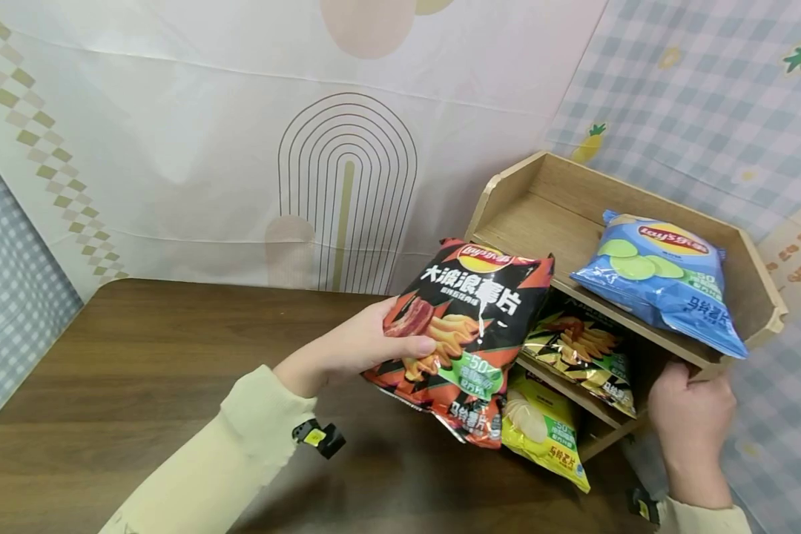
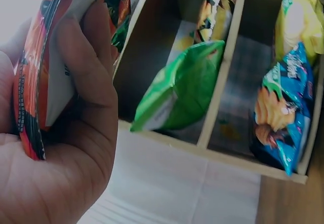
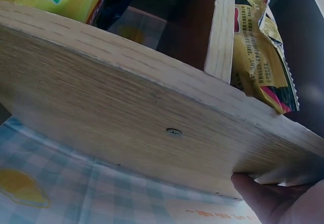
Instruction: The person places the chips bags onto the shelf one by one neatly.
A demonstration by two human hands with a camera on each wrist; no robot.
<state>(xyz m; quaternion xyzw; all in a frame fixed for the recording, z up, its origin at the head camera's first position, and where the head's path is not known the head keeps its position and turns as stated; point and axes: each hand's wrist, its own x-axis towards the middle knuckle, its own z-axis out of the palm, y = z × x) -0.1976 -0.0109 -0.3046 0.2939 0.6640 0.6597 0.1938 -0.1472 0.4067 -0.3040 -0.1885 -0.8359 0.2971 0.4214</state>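
Observation:
My left hand (image 1: 357, 345) holds a red-and-black bag of potato chips (image 1: 463, 326), thumb across its front and fingers behind, in front of the left end of a wooden shelf (image 1: 517, 215). The left wrist view shows the same bag edge-on between thumb and fingers. At the shelf's right side, below the top tier, my right hand (image 1: 693, 415) grips the wood. The right wrist view catches part of that hand (image 3: 278, 201) against the side panel; its other fingers are hidden. A blue chip bag (image 1: 654, 274) lies on the top tier.
Below the top tier sit a black-and-gold chip bag (image 1: 577, 345) and, lower, a yellow chip bag (image 1: 544, 430) that sticks out. The left wrist view also shows a green bag (image 2: 182, 89) and a dark blue bag (image 2: 283, 107) in the compartments. A brown table (image 1: 173, 371) extends left.

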